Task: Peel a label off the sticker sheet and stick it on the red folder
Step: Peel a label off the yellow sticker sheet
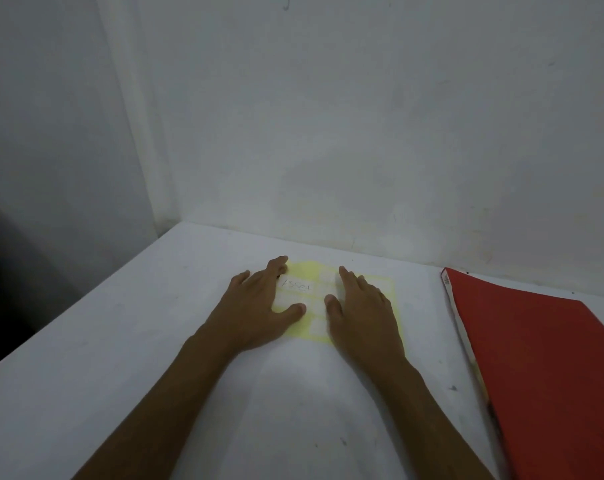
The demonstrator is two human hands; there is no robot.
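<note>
A yellow sticker sheet [312, 271] with white labels lies flat on the white table, near the back wall. One white label [295, 285] carries handwriting. My left hand [259, 299] rests flat on the sheet's left part, fingers spread, thumb on a lower label. Flat on the sheet's right part lies my right hand [361, 306], fingers pointing to the wall. Neither hand holds anything. The red folder [543, 358] lies closed on the table to the right, apart from the sheet.
The white table [155, 358] ends at a left edge that runs diagonally, with dark floor beyond it. A white wall [328, 133] stands right behind the table. The folder's paper edge faces left.
</note>
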